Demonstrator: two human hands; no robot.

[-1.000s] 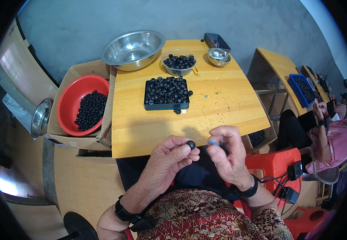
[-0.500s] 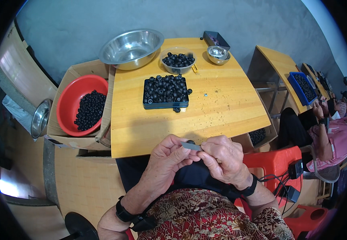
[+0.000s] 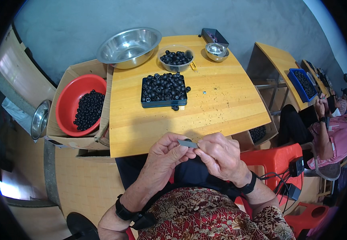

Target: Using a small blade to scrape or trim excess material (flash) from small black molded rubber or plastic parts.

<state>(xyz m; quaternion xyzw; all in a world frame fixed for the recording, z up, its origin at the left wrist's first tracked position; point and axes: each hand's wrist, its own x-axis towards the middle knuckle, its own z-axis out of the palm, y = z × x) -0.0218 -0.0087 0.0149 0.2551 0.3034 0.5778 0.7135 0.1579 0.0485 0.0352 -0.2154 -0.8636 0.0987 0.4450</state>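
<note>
Just past the table's near edge, my right hand (image 3: 221, 155) pinches a flat grey blade (image 3: 188, 143) by its right end. My left hand (image 3: 162, 159) is closed at the blade's other end, fingertips around a small dark round piece (image 3: 188, 139), mostly hidden behind the blade. Whether the blade touches the piece I cannot tell. Beyond my hands, a dark rectangular tray (image 3: 157, 105) stands on the wooden table (image 3: 229, 116), heaped with black ring-like pieces (image 3: 163, 86) that have holes. Two loose ones lie against its sides.
A large steel basin (image 3: 129, 42), a clear plastic bowl (image 3: 175, 69) of black pieces, a small metal bowl (image 3: 216, 58) and a dark box (image 3: 217, 39) stand farther back. Left, a red basin (image 3: 67, 100) sits in a carton. Right are a red stool (image 3: 269, 158) and a co-worker (image 3: 333, 140).
The blade has tilted, its right end now lower, and shifted slightly left. My right hand has moved a little left with it. Both grips stay the same.
</note>
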